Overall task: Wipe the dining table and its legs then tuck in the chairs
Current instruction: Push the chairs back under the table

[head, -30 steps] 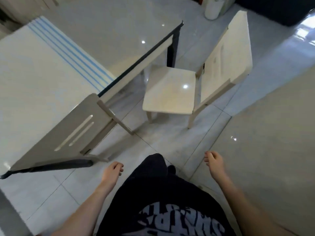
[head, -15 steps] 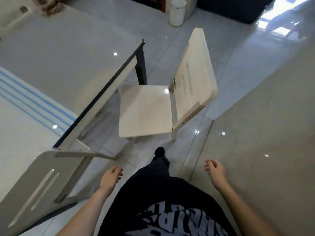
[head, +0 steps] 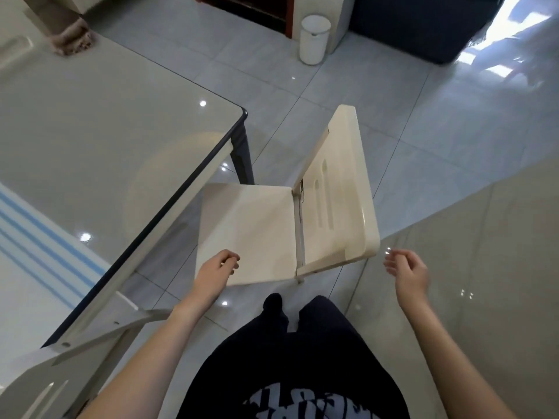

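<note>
A cream chair (head: 257, 225) stands pulled out from the glass-topped dining table (head: 90, 140), its seat facing the table's dark corner leg (head: 242, 155) and its backrest (head: 341, 192) to the right. My left hand (head: 216, 272) hovers over the seat's near edge, fingers loosely curled and holding nothing. My right hand (head: 408, 272) is raised just right of the backrest's near corner, fingers apart and empty. A second cream chair (head: 60, 367) sits tucked against the table at the lower left.
A white bin (head: 314, 37) stands on the tiled floor at the back, beside a dark doorway. A grey wall (head: 484, 267) runs close along my right. A blue-striped cloth (head: 36, 246) covers the table's left part.
I have walked closer to the pulled-out chair, which now sits directly ahead. Both hands have risen from my sides toward it, the left over the seat, the right near the backrest.
</note>
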